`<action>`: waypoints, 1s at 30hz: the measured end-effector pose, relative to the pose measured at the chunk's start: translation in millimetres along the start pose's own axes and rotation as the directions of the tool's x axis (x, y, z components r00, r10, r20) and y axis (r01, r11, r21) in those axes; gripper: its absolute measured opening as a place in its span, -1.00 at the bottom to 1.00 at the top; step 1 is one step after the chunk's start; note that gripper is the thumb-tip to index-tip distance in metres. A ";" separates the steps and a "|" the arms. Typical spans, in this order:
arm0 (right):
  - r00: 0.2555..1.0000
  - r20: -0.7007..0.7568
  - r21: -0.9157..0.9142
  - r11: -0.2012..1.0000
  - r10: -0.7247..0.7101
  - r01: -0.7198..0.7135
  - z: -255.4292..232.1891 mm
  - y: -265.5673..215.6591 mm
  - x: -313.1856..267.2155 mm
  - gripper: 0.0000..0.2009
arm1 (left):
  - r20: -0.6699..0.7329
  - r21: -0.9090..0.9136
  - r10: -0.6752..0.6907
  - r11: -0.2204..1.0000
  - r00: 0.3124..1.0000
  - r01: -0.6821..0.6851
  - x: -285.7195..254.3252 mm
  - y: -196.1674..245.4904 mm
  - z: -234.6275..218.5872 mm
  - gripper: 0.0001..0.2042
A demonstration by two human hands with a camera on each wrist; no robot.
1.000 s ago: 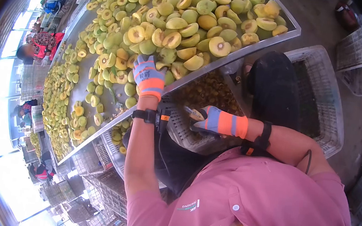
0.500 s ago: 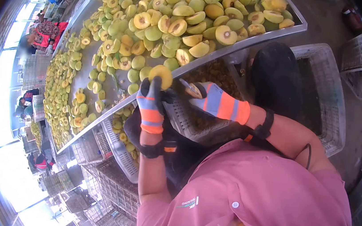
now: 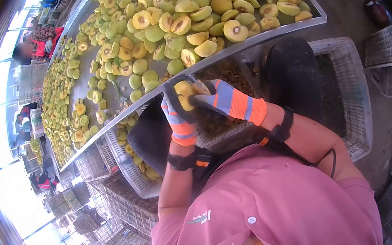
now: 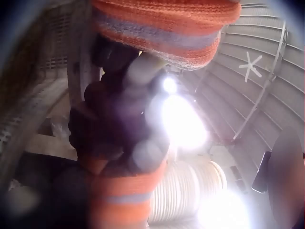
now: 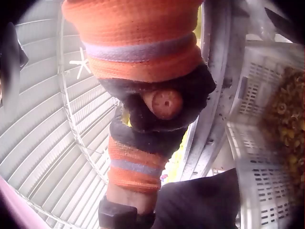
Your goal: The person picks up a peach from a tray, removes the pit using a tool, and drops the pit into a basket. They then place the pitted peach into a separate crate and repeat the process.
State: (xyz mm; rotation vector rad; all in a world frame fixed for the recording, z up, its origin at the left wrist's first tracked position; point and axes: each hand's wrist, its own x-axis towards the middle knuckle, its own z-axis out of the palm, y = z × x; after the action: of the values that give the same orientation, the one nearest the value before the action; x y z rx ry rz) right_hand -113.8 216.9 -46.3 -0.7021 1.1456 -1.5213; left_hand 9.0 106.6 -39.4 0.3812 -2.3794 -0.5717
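Note:
My left hand (image 3: 178,120), in a grey, orange and dark-palmed glove, holds a yellow-green peach half (image 3: 184,95) in front of the metal table edge. Over the fruit, my gloved right hand (image 3: 231,101) grips a small tool (image 3: 203,87) by its handle. The round, wood-coloured end of that handle (image 5: 167,104) pokes out of the fist in the right wrist view. Fingers hide the tool's working end. Both hands come together at the fruit. In the left wrist view the gloves are dark and blurred against glare.
Halved peaches (image 3: 171,20) cover much of the metal-rimmed table (image 3: 258,44). Below the hands, a white crate (image 5: 255,176) contains brown pits (image 5: 288,119). Another crate (image 3: 361,93) stands by the right knee, and a crate of fruit (image 3: 139,176) by the left. Other people work farther off.
My left hand has come back from the pile with a peach half and moved right to meet the right hand. The right hand has risen with its tool to the fruit.

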 end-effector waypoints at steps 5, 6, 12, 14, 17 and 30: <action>0.999 0.044 -0.158 0.987 -0.031 0.037 0.0 5.7 -4.3 -0.66 | -0.093 -0.072 -0.051 0.996 0.994 0.044 -5.1 -7.9 1.9 -0.64; 1.000 0.017 -0.214 0.977 -0.021 0.024 -0.4 3.6 -5.7 -0.67 | -0.126 0.051 -0.001 0.999 0.992 0.007 -6.6 -15.4 -1.5 -0.67; 0.998 -0.062 -0.354 0.935 -0.033 0.008 -16.8 6.0 -10.3 -0.71 | -0.336 -0.064 -0.579 0.801 0.743 0.596 -24.7 -86.4 -136.3 -0.72; 0.996 -0.037 -0.421 0.903 0.081 -0.089 -12.4 -7.4 -16.4 -0.70 | -0.478 0.630 -0.387 0.475 0.789 0.615 -14.8 -74.5 -164.0 -0.58; 0.998 -0.005 -0.439 0.897 0.056 -0.053 -10.5 5.8 -14.8 -0.69 | -0.486 0.693 -0.187 0.513 0.854 0.507 -2.0 -75.4 -161.0 -0.57; 0.972 -0.222 -0.097 0.994 -0.074 0.053 -23.9 -10.6 -16.2 -0.74 | 0.166 0.536 -0.272 0.832 0.948 0.145 162.9 -23.6 50.8 -0.48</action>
State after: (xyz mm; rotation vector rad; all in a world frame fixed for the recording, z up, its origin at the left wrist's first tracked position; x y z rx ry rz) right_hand -134.5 239.3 -43.2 -0.6430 1.3812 -1.6430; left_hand -142.8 35.3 0.1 0.8656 -2.7269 -0.0479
